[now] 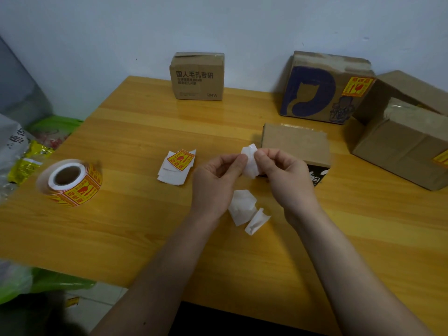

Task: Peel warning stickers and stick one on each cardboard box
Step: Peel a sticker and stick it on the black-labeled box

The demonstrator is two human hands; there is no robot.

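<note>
My left hand (215, 180) and my right hand (283, 175) both pinch one white piece of sticker paper (249, 161) above the table's middle; its printed side is hidden. A yellow-and-red warning sticker on white backing (179, 161) lies flat to the left of my hands. The sticker roll (72, 183) rests at the table's left. A small box with black print (197, 77) stands at the back. The box with a blue letter (312, 90) carries a sticker (356, 86). A plain box (295, 144) sits right behind my hands. A large box (402, 146) at the right shows a sticker (441, 158) at the frame's edge.
Two empty white backing scraps (247, 209) lie on the wooden table (121, 226) under my wrists. Plastic bags and yellow packets (26, 161) pile up off the table's left edge. A wall runs close behind the boxes.
</note>
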